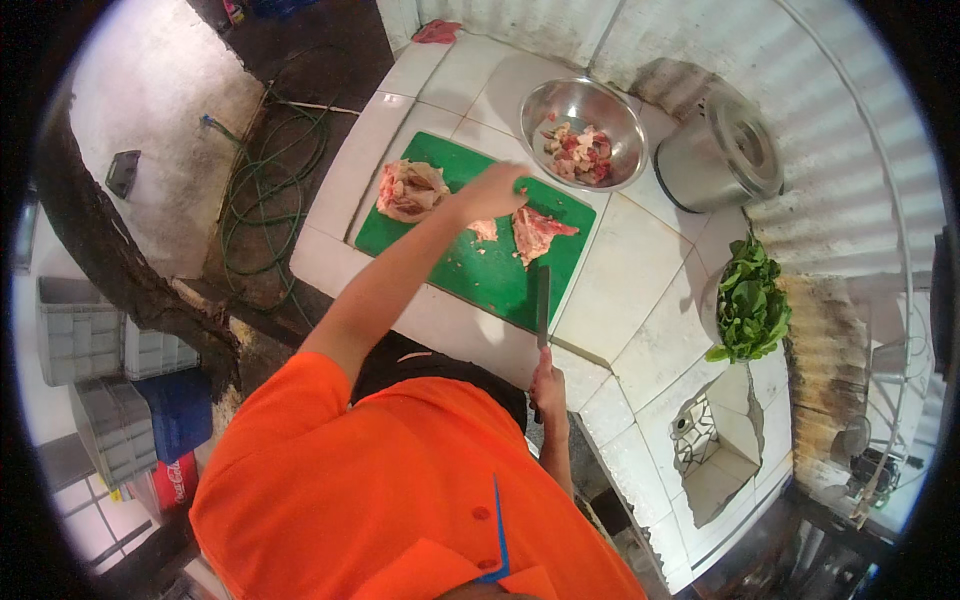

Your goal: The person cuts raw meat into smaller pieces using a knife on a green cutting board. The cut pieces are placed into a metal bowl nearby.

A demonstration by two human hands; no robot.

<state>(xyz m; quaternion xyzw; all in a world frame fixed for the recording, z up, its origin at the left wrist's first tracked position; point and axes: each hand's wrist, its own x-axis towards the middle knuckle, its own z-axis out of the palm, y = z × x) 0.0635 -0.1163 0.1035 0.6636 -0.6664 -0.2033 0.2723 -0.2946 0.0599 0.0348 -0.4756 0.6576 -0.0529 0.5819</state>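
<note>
A green cutting board (465,262) lies in front of me on the tiled counter. My right hand (548,388) grips a kitchen knife (543,304) at the counter's near edge, its blade over the board's near right corner. My left hand (495,189) is over the board's far side, close to the steel bowl; its fingers are blurred, and I cannot tell whether they hold anything. Just nearer than the fingers lies a cut piece of raw poultry (537,232). A larger skin-on piece (411,191) sits at the board's left, and a small scrap (486,229) rests under my forearm.
A stainless steel bowl (534,150) behind the board holds chopped raw meat (581,155). A lidded metal pot (709,161) stands right of it. Leafy greens (752,304) sit by the wall, near a tiled sink basin (720,457). A green hose (251,202) lies coiled on the floor.
</note>
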